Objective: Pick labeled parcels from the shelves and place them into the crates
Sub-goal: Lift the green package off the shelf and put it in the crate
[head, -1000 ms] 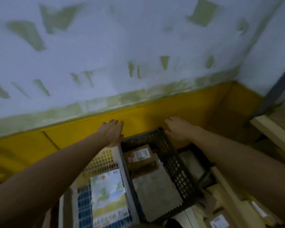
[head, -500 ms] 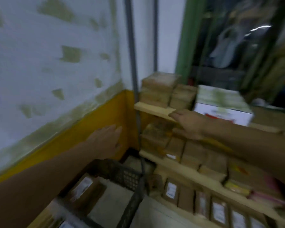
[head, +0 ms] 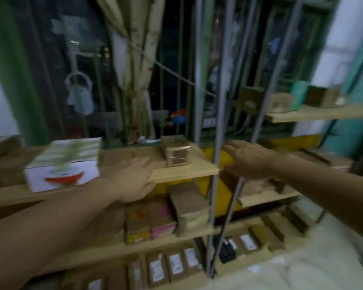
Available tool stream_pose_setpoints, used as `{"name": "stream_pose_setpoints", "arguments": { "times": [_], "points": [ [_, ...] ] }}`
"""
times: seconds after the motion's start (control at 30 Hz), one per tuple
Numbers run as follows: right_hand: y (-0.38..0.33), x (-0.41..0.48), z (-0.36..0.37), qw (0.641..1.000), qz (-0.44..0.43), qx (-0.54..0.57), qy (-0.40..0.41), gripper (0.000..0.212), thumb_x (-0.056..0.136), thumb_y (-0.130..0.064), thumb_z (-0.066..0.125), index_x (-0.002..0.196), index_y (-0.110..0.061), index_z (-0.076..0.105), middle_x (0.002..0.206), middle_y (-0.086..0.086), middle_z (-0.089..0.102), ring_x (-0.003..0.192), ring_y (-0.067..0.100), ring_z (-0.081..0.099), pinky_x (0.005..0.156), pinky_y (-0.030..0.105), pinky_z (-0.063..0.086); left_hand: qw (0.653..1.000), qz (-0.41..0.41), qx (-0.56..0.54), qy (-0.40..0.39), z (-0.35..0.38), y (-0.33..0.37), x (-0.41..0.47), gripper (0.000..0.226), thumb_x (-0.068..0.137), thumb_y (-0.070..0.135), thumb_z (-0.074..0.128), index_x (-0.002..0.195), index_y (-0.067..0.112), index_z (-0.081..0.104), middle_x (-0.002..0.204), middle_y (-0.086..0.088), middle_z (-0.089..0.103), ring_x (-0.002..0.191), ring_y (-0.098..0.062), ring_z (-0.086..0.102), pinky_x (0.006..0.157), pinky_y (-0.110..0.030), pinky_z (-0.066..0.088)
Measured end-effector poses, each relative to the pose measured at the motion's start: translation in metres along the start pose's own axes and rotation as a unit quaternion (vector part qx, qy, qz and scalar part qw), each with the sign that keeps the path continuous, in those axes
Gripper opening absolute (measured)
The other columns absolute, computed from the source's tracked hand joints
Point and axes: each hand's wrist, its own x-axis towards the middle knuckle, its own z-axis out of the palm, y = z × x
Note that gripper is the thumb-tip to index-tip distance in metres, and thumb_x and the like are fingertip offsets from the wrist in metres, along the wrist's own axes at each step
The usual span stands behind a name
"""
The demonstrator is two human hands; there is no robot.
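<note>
Blur leaves no writing legible. At the left end of the shelf [head: 182, 172], the white box [head: 65, 164] shows only a red crescent and green print. Two boards below, the labelled parcels [head: 175, 266] carry smeared white labels. A taped parcel [head: 176, 152] stands near the shelf's right end. The left hand [head: 132, 181], empty with fingers straight and together, is at the shelf's front edge. The right hand [head: 249, 160], empty with fingers slightly spread, hovers past its right end. The crate seen half a second ago is out of view.
</note>
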Motion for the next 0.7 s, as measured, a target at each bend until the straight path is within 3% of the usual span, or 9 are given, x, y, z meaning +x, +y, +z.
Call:
{"name": "stream_pose_setpoints", "arguments": {
  "times": [0.13,0.33,0.43,0.7],
  "points": [
    [0.112,-0.060,0.015,0.998,0.058,0.002,0.004,0.071,0.102,-0.049,0.048,0.160,-0.017,0.021,0.164,0.006,0.027,0.151,0.025,0.026,0.118,0.045,0.033,0.996,0.084,0.015,0.024,-0.037,0.108,0.077,0.069,0.104,0.053,0.035,0.160,0.018,0.017,0.166,-0.005,0.022,0.151,-0.024,0.024,0.120,-0.041,0.030],
    [0.221,-0.123,0.043,0.992,0.126,0.011,-0.010,0.070,0.101,-0.050,0.049,0.159,-0.025,0.020,0.162,0.002,0.031,0.148,0.024,0.031,0.116,0.049,0.036,0.988,0.155,0.024,-0.011,-0.070,0.225,0.165,0.074,0.106,0.054,0.032,0.163,0.019,0.002,0.170,-0.004,0.005,0.156,-0.024,0.008,0.125,-0.043,0.018],
    [0.264,-0.133,0.060,0.990,0.141,0.014,-0.011,0.070,0.101,-0.053,0.046,0.160,-0.024,0.021,0.163,0.002,0.029,0.151,0.023,0.026,0.120,0.048,0.032,0.984,0.174,0.029,-0.006,-0.084,0.261,0.209,0.074,0.105,0.056,0.031,0.163,0.023,-0.002,0.171,-0.001,0.001,0.157,-0.023,0.005,0.126,-0.044,0.017],
    [0.353,-0.102,0.077,0.989,0.148,0.016,0.024,0.069,0.102,-0.050,0.048,0.158,-0.018,0.024,0.162,0.004,0.031,0.149,0.023,0.029,0.117,0.046,0.036,0.977,0.197,0.060,0.047,-0.125,0.303,0.320,0.077,0.104,0.057,0.034,0.163,0.022,-0.001,0.170,-0.002,0.001,0.156,-0.022,0.007,0.126,-0.042,0.018]
  ]
}}
